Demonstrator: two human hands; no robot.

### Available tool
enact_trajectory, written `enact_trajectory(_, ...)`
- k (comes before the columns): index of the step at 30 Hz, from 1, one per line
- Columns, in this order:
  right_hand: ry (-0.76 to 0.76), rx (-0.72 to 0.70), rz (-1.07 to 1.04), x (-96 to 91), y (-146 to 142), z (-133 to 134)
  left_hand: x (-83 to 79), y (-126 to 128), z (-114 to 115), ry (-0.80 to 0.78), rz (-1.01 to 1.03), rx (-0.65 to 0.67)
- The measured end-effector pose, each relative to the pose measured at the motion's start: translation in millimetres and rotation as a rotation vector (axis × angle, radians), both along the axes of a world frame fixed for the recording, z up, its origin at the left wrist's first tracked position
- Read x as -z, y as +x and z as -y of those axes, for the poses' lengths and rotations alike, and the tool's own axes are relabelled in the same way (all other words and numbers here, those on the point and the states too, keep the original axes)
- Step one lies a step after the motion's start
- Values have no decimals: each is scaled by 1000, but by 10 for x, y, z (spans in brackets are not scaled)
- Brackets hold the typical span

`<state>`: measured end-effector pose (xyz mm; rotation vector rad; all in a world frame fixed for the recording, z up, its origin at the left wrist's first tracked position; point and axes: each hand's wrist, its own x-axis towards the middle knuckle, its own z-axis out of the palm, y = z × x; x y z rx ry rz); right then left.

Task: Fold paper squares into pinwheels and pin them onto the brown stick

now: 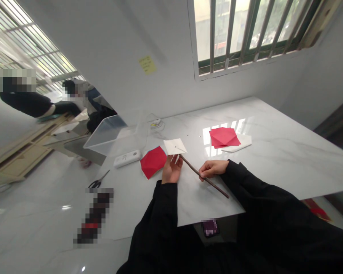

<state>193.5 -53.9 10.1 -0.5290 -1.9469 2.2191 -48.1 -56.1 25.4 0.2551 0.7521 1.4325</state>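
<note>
Several things lie on the white marble table (pixel 277 160) left of the hands: a clear plastic box (pixel 114 135), a white plastic device (pixel 127 158) and a folded red paper (pixel 153 161), which sits just beside the left hand (pixel 171 170). That hand closes on a white paper square (pixel 175 146) at the upper tip of a dark stick (pixel 191 165), while the right hand (pixel 213 169) grips the stick midway, its lower end just inside the table's near edge. Further right, a red paper square (pixel 224 137) rests on a white sheet (pixel 240 144), with open tabletop beyond them up to the right edge.
</note>
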Motion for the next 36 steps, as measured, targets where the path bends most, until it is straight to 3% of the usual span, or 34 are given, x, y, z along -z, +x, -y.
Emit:
enact_trajectory(30,16,-85,8,-47,20,27,29,23,9,91,-81,-22)
enact_trajectory(33,9,-40,26,-38,11,17,40,25,8,94,-96,-3)
enact_trajectory(36,-85,111,27,12,-20,-8,48,35,9,96,-106,11)
